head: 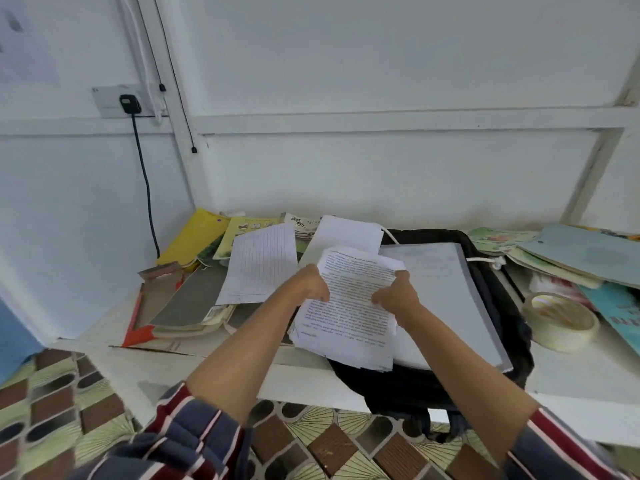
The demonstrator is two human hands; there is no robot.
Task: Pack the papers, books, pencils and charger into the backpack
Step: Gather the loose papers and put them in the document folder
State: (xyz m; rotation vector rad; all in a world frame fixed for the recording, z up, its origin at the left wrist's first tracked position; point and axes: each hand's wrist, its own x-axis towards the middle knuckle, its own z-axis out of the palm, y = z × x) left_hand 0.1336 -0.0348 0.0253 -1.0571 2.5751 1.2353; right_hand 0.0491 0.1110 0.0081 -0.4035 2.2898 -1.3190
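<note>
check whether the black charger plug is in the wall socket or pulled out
In: the black charger plug sits in the wall socket, its cord hanging down the wall.

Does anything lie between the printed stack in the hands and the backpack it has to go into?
Yes, likely. A large grey-edged pad lies flat across the black backpack, beside and partly under the printed stack. Whether it sits inside the opening or covers it cannot be told.

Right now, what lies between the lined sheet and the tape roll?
Head view: printed papers, held by left hand and right hand, then the black backpack holding a grey folder.
</note>
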